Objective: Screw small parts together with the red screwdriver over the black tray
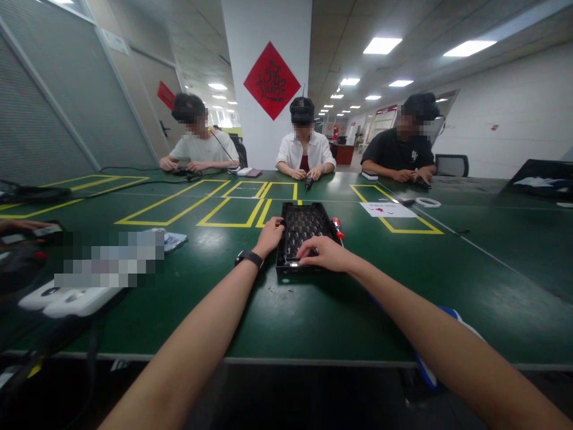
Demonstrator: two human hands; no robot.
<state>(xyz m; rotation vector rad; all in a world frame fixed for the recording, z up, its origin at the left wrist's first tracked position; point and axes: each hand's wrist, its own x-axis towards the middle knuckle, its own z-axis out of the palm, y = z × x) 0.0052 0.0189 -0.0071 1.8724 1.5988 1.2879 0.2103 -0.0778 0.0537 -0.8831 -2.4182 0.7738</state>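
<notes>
A black open case (281, 261) with rows of small cells or parts inside lies on the green table in front of me. My left hand (268, 237), with a dark watch at the wrist, grips the case's left edge, thumb and fingers closed over it. My right hand (323, 252) is over the case's near end with its fingers pinched together. Whatever is in that pinch is too small to make out. Just left of these fingertips shows a small bright piece (294, 264) on the near rim. A red-handled screwdriver (338, 228) lies against the right side.
Yellow tape outlines (228, 225) mark the green table (250, 322). A white power strip (71, 301) lies to the left, near another person's hand (22, 226). A printed sheet (387, 209) and a white ring (428, 202) lie to the right. Several people work across the table.
</notes>
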